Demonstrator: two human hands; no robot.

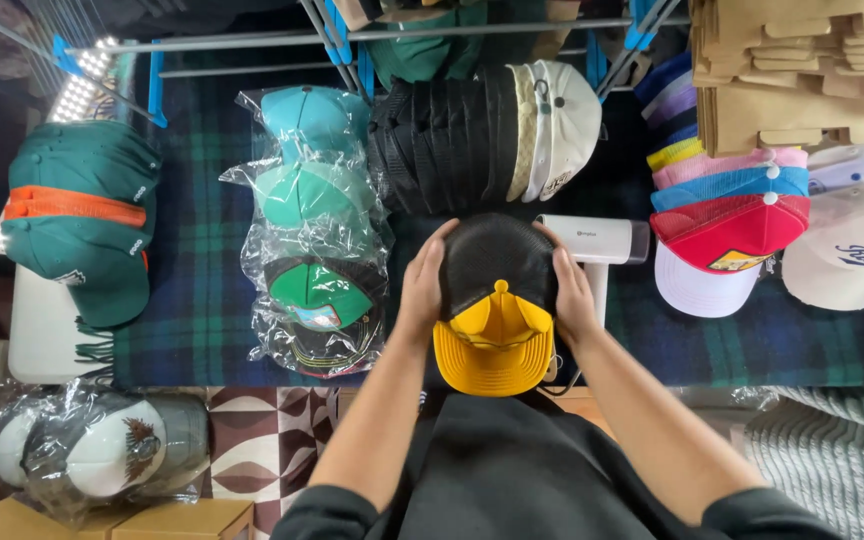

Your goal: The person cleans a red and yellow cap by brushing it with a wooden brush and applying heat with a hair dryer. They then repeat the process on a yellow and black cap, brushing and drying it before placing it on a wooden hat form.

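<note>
A cap (495, 305) with a black mesh back and a yellow front and brim is held at the near middle of the scene, above the near edge of a table covered by a dark plaid cloth (202, 250). The cap is gripped from both sides: the left hand (422, 285) is pressed flat against its left side with the fingers curled over the mesh, and the right hand (572, 290) is pressed against its right side in the same way. The brim is pointed toward the person.

Just behind the cap, a white hand steamer (594, 250) is laid on the cloth, partly hidden by the right hand. Farther off, a row of black and cream caps (482, 135) is stacked on edge. To the left, caps wrapped in clear plastic (314, 230) are lined up, and at the far left a green cap with an orange band (80, 225) is seen. To the right, a red and white cap (722, 255) is set before a stack of coloured caps (727, 170), with brown cardboard inserts (802, 70) beyond.
</note>
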